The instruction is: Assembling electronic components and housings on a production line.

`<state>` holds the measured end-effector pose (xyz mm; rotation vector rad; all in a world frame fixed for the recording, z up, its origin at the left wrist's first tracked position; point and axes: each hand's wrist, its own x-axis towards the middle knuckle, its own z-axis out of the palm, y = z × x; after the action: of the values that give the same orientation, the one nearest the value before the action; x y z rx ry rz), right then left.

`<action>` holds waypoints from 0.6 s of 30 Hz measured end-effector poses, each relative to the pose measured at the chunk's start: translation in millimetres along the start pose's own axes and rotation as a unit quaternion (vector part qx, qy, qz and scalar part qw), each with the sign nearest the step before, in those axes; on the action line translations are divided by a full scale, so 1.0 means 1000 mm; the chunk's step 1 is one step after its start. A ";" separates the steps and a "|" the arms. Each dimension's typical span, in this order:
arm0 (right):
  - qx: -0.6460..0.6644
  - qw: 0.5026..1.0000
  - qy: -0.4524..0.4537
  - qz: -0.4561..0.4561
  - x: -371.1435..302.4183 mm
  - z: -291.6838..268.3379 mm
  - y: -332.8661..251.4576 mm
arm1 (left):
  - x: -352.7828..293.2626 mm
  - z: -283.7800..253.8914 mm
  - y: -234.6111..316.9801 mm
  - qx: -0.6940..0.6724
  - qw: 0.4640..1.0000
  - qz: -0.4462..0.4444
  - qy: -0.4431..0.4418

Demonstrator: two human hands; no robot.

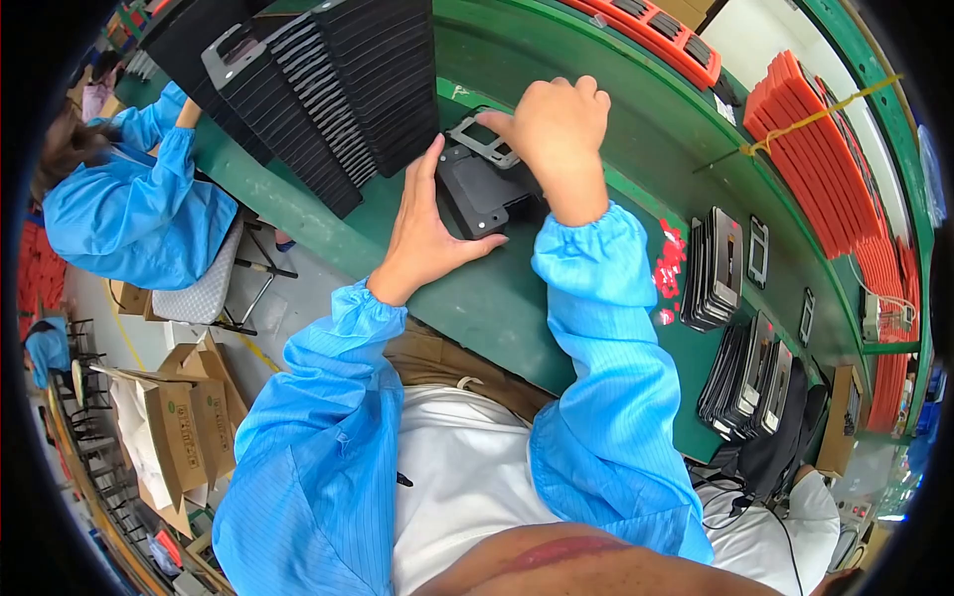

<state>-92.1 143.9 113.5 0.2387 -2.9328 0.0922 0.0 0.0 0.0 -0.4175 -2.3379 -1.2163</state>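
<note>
A black block-shaped fixture (479, 189) with small bright screws sits on the green bench in front of me. My left hand (425, 223) wraps its near left corner, fingers along the left side and thumb at the near edge. Over the block's far end lies a thin grey metal frame (484, 139) with a cut-out. My right hand (561, 129) is closed on the frame's right end, fingers curled and thumb pointing left along it. The fingertips are partly hidden behind the hand.
Tall stacks of black ribbed plates (343, 94) rise just left of the fixture. Small red pieces (668, 263) and upright stacks of thin frames (714, 268) stand at right. Red trays (815, 149) fill the right-hand shelf. A person in blue (139, 219) sits at left, near cardboard boxes (184, 427).
</note>
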 end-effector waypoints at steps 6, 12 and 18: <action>-0.095 0.995 -0.010 0.020 0.007 0.017 -0.015 | 0.001 0.002 0.000 -0.025 1.000 -0.007 -0.005; -0.080 0.996 -0.028 0.042 0.019 0.019 -0.008 | 0.005 0.000 -0.005 -0.020 1.000 -0.005 -0.007; -0.114 0.990 -0.044 0.072 0.032 0.029 -0.023 | 0.007 0.002 -0.010 -0.027 0.999 -0.010 -0.014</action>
<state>-125.4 114.4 92.3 -0.0049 -3.0100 -0.2387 -10.9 -3.3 -3.8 -0.4326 -2.3416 -1.2937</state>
